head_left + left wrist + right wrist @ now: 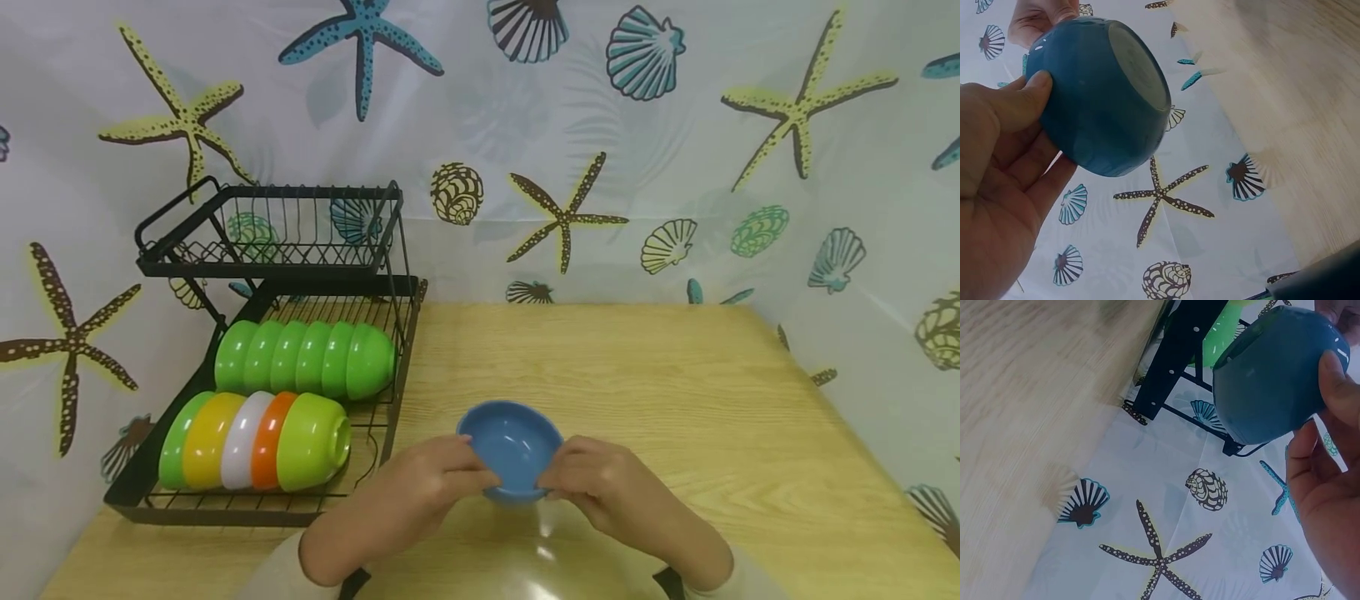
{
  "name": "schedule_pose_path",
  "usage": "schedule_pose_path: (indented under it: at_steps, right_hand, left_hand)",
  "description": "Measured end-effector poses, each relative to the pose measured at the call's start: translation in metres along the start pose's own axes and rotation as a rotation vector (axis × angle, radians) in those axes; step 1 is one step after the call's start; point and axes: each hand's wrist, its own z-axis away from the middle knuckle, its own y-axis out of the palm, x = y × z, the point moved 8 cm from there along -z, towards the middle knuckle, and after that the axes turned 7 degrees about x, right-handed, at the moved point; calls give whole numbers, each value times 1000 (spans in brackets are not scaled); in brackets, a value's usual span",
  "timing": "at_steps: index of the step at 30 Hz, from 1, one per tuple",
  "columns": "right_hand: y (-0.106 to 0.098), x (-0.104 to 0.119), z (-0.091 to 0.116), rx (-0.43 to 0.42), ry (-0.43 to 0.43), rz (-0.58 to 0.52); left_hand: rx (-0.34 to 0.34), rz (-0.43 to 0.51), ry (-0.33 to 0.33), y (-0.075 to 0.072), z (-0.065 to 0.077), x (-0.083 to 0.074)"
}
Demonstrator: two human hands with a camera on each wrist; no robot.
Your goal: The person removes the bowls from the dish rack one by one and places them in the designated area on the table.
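A blue bowl [516,446] is held between both hands over the front middle of the wooden table, its hollow side tipped toward the head camera. My left hand [442,475] pinches the rim on the left, thumb at the near edge. On the opposite side my right hand [600,477] grips the rim in the same way. From the left wrist, the bowl's rounded outside and pale flat foot [1141,67] show. The right wrist view has the thumb [1337,384] pressed on the bowl's outer wall.
A black two-tier dish rack [273,271] stands on the left. On its lower tier, several green bowls [371,360] line the back row; lime, orange, white, yellow and green bowls [307,442] line the front. A shell-print cloth [480,108] hangs behind the wooden table [637,367].
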Motion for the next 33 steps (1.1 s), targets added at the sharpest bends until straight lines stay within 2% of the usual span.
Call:
schedule_pose_path:
  at_steps: [4,8,14,17,23,26,33]
  right_hand:
    - [1,0,-3,-38,-31,-47]
    - [1,-2,-6,-55,-40,-15]
    - [3,-26,-11,-21,71,83]
    - [9,-42,-13,8,135,123]
    - [23,-66,-15,45,218,195]
    - [29,-75,-16,49,255,232]
    - [45,-99,-22,131,343,270]
  left_hand:
    - [-31,16,-3,-2,7,5]
    - [-40,58,-74,-4,19,15]
    - [73,39,-279,-6,36,34]
    - [110,8,-346,-8,44,42]
    - [133,-32,-458,-17,62,56]
    - [142,-30,-499,-20,69,60]
    - [139,-40,-521,-22,73,61]
